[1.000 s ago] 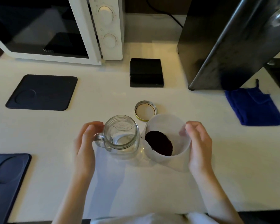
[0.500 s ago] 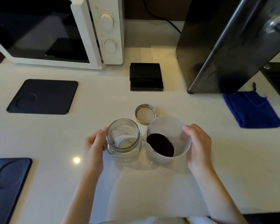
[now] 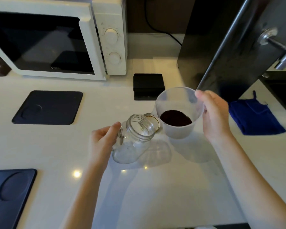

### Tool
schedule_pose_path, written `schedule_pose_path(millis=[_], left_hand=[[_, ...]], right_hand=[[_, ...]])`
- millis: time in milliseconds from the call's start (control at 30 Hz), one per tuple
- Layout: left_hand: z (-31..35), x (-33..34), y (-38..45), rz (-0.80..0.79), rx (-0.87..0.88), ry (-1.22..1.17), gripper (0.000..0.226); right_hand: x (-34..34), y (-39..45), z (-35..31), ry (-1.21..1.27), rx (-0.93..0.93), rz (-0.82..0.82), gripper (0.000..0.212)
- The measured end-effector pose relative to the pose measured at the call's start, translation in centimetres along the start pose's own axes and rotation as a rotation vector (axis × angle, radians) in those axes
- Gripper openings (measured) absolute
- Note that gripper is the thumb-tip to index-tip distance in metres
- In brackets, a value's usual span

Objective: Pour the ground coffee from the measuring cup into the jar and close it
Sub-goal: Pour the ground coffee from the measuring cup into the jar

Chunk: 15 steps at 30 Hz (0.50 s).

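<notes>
A clear glass jar with a handle is tilted, its open mouth leaning right toward the cup. My left hand grips its handle. A translucent white measuring cup with dark ground coffee in its bottom is lifted off the counter, held from the right side by my right hand. Its spout points left, close to the jar's mouth. The gold-rimmed lid lies on the counter behind the jar, partly hidden by jar and cup.
A white microwave stands at the back left. A black appliance is at the back right, with a blue cloth below it. A small black box sits behind the cup. Dark mats lie at left and lower left.
My right hand has lifted the measuring cup off the counter. My left hand has tilted the jar by its handle so its mouth leans toward the cup.
</notes>
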<state>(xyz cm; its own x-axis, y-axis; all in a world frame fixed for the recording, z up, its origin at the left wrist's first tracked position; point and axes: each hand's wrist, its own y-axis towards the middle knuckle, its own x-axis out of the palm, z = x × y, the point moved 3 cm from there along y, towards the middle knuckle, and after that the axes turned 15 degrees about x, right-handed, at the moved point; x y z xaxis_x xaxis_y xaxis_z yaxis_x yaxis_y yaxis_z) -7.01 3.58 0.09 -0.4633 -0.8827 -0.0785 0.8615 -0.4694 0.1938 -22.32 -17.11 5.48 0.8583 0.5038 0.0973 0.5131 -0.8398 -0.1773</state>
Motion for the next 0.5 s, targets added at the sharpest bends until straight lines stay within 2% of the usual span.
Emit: schedule_pose_path(millis=[300,500], left_hand=[[1.6,1.1,0.4,-0.063,0.032,0.136,0.050],[1.5,1.5,0.1,-0.077,0.037,0.170,0.055]], right_hand=[[2.1,1.2,-2.7,-0.341,-0.233,-0.097,0.039],[3.2,1.3,-3.6,-0.518,-0.347,-0.164,0.039]])
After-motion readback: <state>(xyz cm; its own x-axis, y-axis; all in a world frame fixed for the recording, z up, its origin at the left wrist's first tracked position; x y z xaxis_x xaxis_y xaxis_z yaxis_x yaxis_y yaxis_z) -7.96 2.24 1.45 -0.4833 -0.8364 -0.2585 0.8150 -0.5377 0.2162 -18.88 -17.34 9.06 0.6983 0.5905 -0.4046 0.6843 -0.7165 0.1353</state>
